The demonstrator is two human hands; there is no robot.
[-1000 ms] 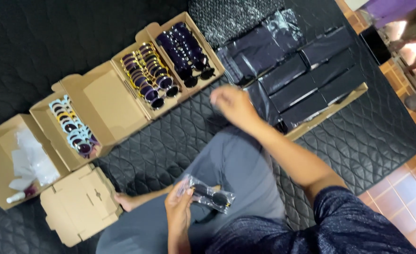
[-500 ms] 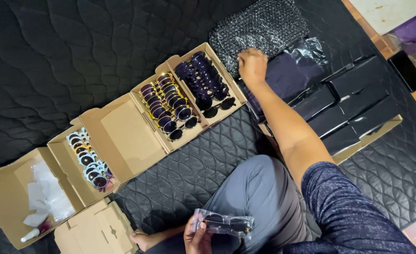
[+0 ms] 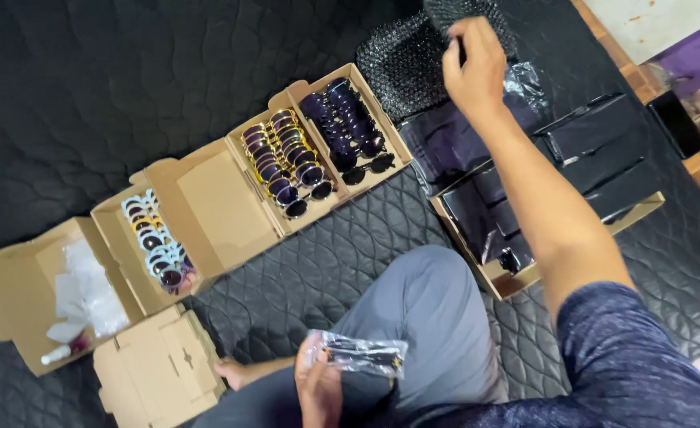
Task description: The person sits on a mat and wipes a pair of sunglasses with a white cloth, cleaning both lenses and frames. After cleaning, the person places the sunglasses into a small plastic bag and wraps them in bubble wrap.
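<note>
- Right hand (image 3: 475,67) raised at the top of the view, arm stretched out, fingers pinched shut on a sheet of black bubble wrap (image 3: 413,55), lifting its edge.
- Left hand (image 3: 318,388) low by the knee, fingers curled round a pair of sunglasses in a clear plastic bag (image 3: 363,354), bag lying across the fingertips above the grey trouser leg (image 3: 421,317).
- Against half a second ago: right hand now farther up and away from the body, off the dark pouches and onto the bubble wrap; left hand and bagged pair in much the same place near the lap.
- Open brown cardboard box (image 3: 366,87) just left of the bubble wrap, holding a row of dark purple sunglasses (image 3: 346,127).
- Next box over, touching it, filled with gold-rimmed sunglasses (image 3: 286,162).
- Farther left, a box with its flap open and a row of pale-framed sunglasses (image 3: 156,242) along one side.
- At far left, a box holding crumpled white wrapping (image 3: 84,293); a closed flat cardboard box (image 3: 160,368) just below it.
- Under the right forearm, a shallow cardboard tray (image 3: 643,208) packed with glossy black pouches (image 3: 587,139), side by side.
- All resting on a black quilted mat (image 3: 88,95).
</note>
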